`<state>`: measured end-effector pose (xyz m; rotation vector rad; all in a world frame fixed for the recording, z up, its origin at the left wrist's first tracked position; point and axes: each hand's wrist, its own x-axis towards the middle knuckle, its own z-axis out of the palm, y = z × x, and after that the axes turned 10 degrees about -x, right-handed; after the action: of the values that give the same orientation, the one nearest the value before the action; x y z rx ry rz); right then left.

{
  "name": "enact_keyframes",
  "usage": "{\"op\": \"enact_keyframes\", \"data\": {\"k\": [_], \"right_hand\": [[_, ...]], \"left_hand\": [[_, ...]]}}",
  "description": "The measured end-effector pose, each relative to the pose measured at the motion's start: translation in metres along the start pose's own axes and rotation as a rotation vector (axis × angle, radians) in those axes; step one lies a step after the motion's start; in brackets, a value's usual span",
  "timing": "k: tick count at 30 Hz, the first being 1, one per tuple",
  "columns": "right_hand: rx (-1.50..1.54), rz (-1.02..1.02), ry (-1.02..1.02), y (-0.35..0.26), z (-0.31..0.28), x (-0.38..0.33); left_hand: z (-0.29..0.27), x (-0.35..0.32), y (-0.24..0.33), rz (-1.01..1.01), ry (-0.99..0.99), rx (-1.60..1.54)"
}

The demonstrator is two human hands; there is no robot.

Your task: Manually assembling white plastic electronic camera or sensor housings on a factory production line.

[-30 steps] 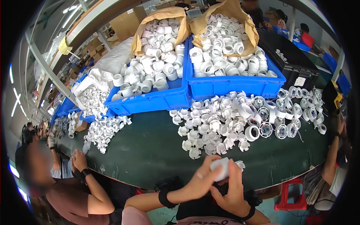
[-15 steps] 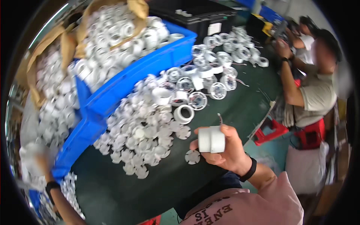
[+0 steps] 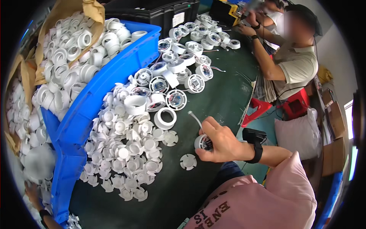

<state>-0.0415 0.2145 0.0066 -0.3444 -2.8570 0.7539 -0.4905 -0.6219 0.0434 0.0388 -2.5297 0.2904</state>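
The head has swung right since half a second ago, and the right hand [image 3: 221,141] has come down from chest height to the counter [image 3: 213,99]. Its grip is clamped on a round white housing [image 3: 204,142], now pressed low near the counter's near edge, a thin wire [image 3: 195,119] sticking up from it. A loose white disc [image 3: 188,162] lies just beside it, the pile of white caps [image 3: 126,152] farther left. The left hand is out of view

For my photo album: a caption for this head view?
A right hand grips a round white part beside a heap of white caps.
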Motion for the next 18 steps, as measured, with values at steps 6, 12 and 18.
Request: {"op": "enact_keyframes", "data": {"k": [6,12,18], "right_hand": [[0.022,-0.034,0.083,0.003,0.011,-0.007],[0.302,-0.032,-0.024,-0.007,0.001,-0.020],[1.118,-0.253,-0.261,-0.065,-0.006,-0.025]], "left_hand": [[-0.075,-0.033,0.197,-0.193,-0.149,-0.212],[-0.204,-0.099,0.283,-0.351,0.048,-1.172],[-0.313,-0.227,0.399,-0.652,-0.533,-2.461]]}}
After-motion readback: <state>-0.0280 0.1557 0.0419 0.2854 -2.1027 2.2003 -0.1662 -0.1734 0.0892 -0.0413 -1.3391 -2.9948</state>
